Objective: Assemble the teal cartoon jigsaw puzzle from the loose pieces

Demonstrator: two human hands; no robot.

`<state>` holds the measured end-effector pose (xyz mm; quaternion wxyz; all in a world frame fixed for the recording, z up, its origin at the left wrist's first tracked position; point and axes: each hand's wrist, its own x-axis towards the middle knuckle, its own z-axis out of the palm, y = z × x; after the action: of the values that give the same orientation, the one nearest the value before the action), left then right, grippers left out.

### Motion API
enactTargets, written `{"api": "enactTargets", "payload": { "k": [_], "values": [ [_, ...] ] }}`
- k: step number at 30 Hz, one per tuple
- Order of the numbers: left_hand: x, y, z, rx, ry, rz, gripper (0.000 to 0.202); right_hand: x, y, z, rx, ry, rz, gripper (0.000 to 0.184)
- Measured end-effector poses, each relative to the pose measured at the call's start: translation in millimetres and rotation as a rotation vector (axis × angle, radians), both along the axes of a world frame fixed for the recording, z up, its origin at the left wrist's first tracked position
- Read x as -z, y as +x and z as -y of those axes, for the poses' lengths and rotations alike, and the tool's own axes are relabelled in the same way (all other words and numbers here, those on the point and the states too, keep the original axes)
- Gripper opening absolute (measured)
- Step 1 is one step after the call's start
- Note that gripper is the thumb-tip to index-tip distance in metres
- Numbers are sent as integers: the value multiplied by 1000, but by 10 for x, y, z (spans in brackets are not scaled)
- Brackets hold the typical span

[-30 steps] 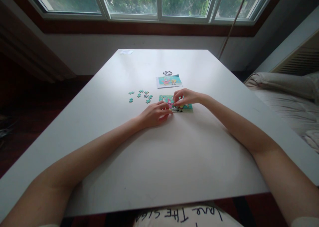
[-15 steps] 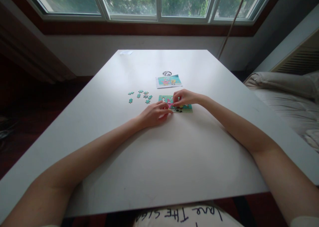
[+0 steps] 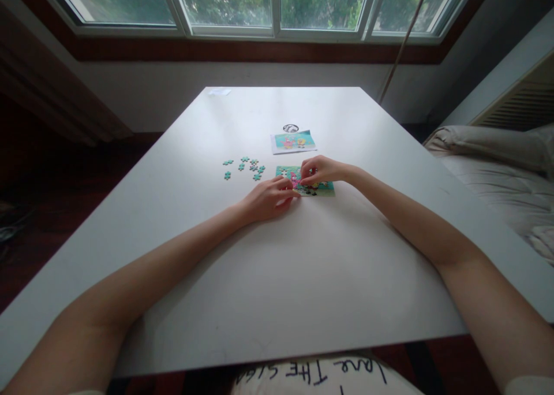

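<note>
A partly assembled jigsaw puzzle point(image 3: 325, 190) with a teal background and cartoon figures lies flat on the white table. My left hand point(image 3: 272, 198) grips its lower left edge, the fingers curled and the thumb along the near side. Over the puzzle's middle, my right hand point(image 3: 321, 168) has thumb and fingertips pinched together against the surface. Whatever those fingertips hold is hidden. To the left of the puzzle, several loose teal jigsaw pieces point(image 3: 241, 167) are scattered, apart from both hands.
Behind the puzzle lies a printed picture card point(image 3: 294, 142) with the same cartoon figures, and beyond it a dark oval mark or sticker point(image 3: 290, 128). A scrap of clear plastic or paper point(image 3: 219, 92) rests at the table's point(image 3: 277, 291) far left corner. A padded cream seat point(image 3: 489, 170) stands to the right.
</note>
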<state>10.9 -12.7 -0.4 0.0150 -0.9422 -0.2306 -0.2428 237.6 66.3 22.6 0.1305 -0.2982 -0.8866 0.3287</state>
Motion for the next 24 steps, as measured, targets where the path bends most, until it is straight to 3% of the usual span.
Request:
{"api": "enactTargets", "payload": {
  "k": [24],
  "values": [
    [14,-3,-9,-4,-16,-1,26,21,-7,18,40,-62,-8,28]
  ]
}}
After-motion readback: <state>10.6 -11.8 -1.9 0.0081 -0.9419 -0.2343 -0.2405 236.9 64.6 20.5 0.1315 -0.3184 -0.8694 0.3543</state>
